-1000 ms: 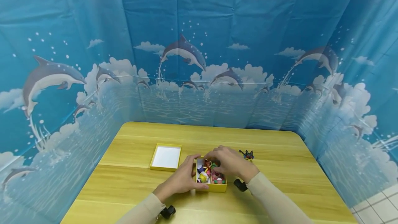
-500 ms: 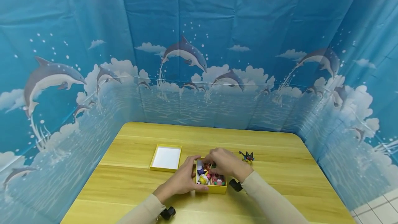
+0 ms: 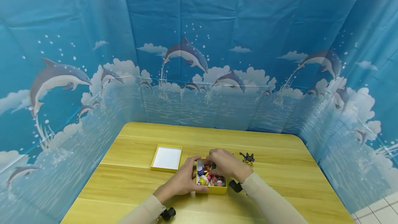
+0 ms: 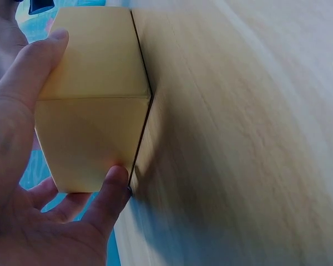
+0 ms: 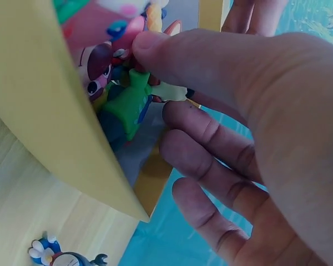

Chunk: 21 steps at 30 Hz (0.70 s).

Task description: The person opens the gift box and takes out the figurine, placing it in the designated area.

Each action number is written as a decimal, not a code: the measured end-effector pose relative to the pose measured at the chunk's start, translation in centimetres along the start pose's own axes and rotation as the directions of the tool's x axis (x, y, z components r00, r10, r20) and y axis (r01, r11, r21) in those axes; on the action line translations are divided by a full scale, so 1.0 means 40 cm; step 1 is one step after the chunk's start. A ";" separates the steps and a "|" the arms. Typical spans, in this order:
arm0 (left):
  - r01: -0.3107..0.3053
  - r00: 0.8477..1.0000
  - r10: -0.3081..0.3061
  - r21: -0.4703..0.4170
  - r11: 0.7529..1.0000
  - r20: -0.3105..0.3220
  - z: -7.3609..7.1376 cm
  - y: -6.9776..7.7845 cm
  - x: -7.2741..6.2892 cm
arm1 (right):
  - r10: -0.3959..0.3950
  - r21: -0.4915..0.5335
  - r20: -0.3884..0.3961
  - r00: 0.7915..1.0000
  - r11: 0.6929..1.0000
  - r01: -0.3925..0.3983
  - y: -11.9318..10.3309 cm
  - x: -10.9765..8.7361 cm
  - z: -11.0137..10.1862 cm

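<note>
A small yellow box (image 3: 214, 190) stands on the table, full of several small colourful figurines, among them a yellow-and-white one (image 3: 203, 180) and a pink one (image 3: 219, 183). My left hand (image 3: 182, 179) grips the box from the left, thumb along its near side and fingers round the far corner. From above, my right hand (image 3: 228, 162) reaches in among the figurines. In the right wrist view its thumb (image 5: 152, 49) touches a pink figurine (image 5: 134, 32) beside a green figurine part (image 5: 125, 110). The index fingertip is hidden, and the other fingers are bent at the box's edge.
An open yellow lid (image 3: 167, 158), white inside, lies left of the box. A dark, pointed-eared figurine (image 3: 248, 158) stands on the table (image 3: 124, 182) behind the right hand. A blue curtain (image 3: 202, 106) with printed dolphins surrounds the table's back and sides.
My right hand has shifted a little to the left and deeper over the box, uncovering more of the dark figurine behind it. The left hand keeps its hold on the box.
</note>
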<state>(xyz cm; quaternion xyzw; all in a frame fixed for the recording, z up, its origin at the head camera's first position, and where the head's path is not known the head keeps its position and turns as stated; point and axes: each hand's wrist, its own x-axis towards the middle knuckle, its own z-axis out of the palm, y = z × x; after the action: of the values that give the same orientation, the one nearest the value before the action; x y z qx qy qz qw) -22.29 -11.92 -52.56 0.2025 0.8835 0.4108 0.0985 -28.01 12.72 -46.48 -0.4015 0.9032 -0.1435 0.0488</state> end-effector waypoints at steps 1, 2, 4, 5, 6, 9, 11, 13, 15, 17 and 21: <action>0.003 1.000 -0.003 -0.003 1.000 0.004 0.001 0.000 0.001 | 0.003 0.003 -0.001 1.000 1.000 -0.003 0.001 -0.001 0.002; 0.005 1.000 -0.005 -0.008 1.000 0.006 0.002 0.000 0.001 | 0.004 0.004 -0.004 1.000 1.000 -0.004 0.002 -0.003 0.003; 0.011 1.000 -0.011 -0.012 1.000 0.011 0.003 -0.001 0.003 | 0.002 0.000 -0.009 1.000 1.000 -0.002 0.003 -0.005 0.005; 0.011 1.000 -0.011 -0.013 1.000 0.012 0.003 -0.001 0.004 | 0.000 -0.002 -0.011 1.000 1.000 0.000 0.003 -0.006 0.005; 0.009 1.000 -0.009 -0.013 1.000 0.012 0.002 -0.002 0.005 | 0.000 -0.003 -0.011 1.000 1.000 0.000 0.003 -0.007 0.005; 0.005 1.000 -0.005 0.004 1.000 0.012 0.001 -0.004 0.008 | 0.001 -0.001 -0.012 1.000 1.000 -0.001 0.001 -0.007 0.004; -0.003 1.000 0.003 0.014 1.000 0.010 -0.001 -0.007 0.010 | 0.005 0.006 -0.013 1.000 1.000 -0.005 -0.001 -0.006 0.003; -0.011 1.000 0.010 0.026 1.000 0.013 -0.004 -0.008 0.011 | 0.012 0.012 -0.012 1.000 1.000 -0.012 -0.004 -0.005 0.002; -0.017 1.000 0.016 0.033 0.999 0.018 -0.008 -0.007 0.013 | 0.016 0.013 -0.011 1.000 1.000 -0.016 -0.005 -0.005 0.001; -0.020 0.999 0.019 0.039 0.999 0.027 -0.012 -0.005 0.014 | 0.022 0.012 -0.009 1.000 1.000 -0.022 -0.005 -0.007 0.002; -0.022 0.999 0.019 0.055 0.998 0.048 -0.016 -0.003 0.018 | 0.030 0.017 -0.015 0.999 0.999 -0.030 0.002 -0.012 0.008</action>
<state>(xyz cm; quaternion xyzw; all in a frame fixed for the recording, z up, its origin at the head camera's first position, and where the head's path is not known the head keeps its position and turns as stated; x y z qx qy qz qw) -23.18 -12.11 -52.27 0.2238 0.8898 0.3823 0.1095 -27.67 13.04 -46.83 -0.3863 0.9083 -0.1533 0.0474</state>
